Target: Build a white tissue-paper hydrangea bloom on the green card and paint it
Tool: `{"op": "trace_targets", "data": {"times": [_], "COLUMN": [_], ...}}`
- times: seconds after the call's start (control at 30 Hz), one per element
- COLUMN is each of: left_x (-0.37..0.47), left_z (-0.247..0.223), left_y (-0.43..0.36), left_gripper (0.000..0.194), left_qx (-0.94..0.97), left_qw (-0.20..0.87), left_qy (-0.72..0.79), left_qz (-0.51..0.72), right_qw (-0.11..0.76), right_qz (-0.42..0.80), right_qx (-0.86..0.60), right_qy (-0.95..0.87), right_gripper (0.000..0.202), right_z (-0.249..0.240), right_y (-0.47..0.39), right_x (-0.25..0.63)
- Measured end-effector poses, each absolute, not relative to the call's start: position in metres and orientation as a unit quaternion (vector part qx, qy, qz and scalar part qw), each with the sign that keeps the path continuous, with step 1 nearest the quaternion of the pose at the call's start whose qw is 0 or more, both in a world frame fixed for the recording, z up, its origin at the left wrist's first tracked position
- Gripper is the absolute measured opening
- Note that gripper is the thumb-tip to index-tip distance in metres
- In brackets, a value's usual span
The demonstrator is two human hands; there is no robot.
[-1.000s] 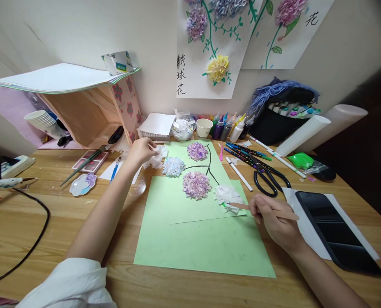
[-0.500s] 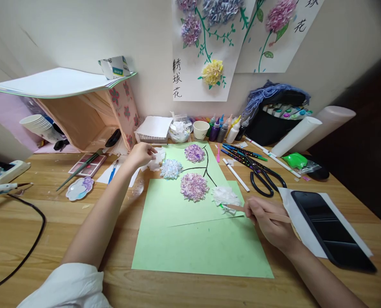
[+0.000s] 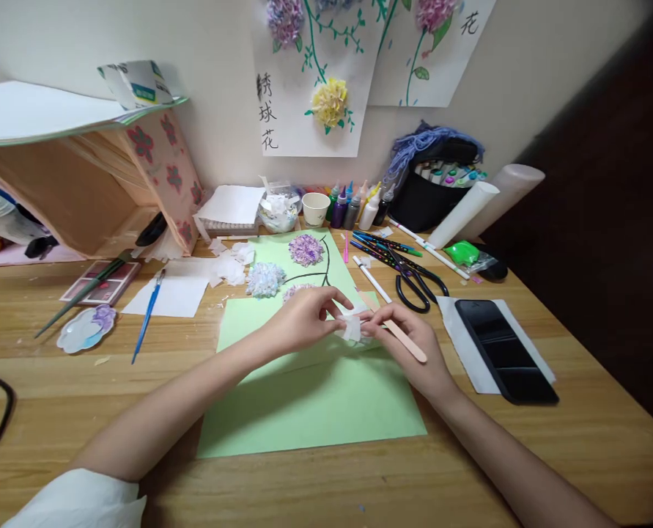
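My left hand [image 3: 309,317] pinches a piece of white tissue [image 3: 352,328] over the green paper [image 3: 309,403]. Close beside it, my right hand [image 3: 408,341] holds a wooden stick [image 3: 406,342], its fingertips at the same tissue. Behind my hands on the green paper are a purple paper flower [image 3: 305,250], a pale blue one [image 3: 265,280] and black drawn stems [image 3: 327,260]. Another purple flower is partly covered by my left hand. The white tissue flower on the right is mostly hidden by my hands.
Torn tissue pieces [image 3: 230,265] and a blue brush [image 3: 149,315] lie left of the green paper. To the right are scissors [image 3: 414,282], a white pen [image 3: 371,279] and a phone [image 3: 502,348]. Paint bottles [image 3: 353,209] and a cup [image 3: 316,210] stand by the wall.
My left hand has come from the tissue pile to my right hand, with tissue in its fingers. The stick has turned in my right hand. The camera view has shifted.
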State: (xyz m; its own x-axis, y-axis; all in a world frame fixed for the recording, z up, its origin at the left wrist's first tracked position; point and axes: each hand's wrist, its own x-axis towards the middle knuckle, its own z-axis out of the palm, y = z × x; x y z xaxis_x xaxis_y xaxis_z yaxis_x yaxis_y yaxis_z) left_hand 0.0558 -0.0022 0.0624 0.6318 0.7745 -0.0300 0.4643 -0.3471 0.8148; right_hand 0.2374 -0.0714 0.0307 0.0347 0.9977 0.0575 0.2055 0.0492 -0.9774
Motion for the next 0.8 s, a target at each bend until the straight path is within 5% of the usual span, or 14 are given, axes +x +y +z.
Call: {"op": "trace_targets", "data": {"times": [0.37, 0.5, 0.67, 0.8], "left_x": [0.051, 0.054, 0.059, 0.06], "left_z": [0.055, 0.054, 0.057, 0.057], "left_y": [-0.006, -0.008, -0.005, -0.009], "left_gripper": [0.03, 0.048, 0.022, 0.015], "left_qx": [0.835, 0.858, 0.795, 0.793], "left_qw": [0.363, 0.305, 0.448, 0.462], "left_qy": [0.413, 0.409, 0.397, 0.389], "left_qz": [0.016, 0.068, 0.101, 0.084], "right_qw": [0.464, 0.459, 0.454, 0.495], "right_qz": [0.408, 0.43, 0.423, 0.431], "right_qx": [-0.562, -0.531, -0.521, -0.508], "right_qy": [-0.549, -0.568, -0.586, -0.558], "right_gripper": [0.021, 0.019, 0.023, 0.03], "right_z": [0.038, 0.039, 0.041, 0.043], "right_y": [-0.065, -0.067, -0.069, -0.068], "right_x": [0.245, 0.245, 0.243, 0.246]}}
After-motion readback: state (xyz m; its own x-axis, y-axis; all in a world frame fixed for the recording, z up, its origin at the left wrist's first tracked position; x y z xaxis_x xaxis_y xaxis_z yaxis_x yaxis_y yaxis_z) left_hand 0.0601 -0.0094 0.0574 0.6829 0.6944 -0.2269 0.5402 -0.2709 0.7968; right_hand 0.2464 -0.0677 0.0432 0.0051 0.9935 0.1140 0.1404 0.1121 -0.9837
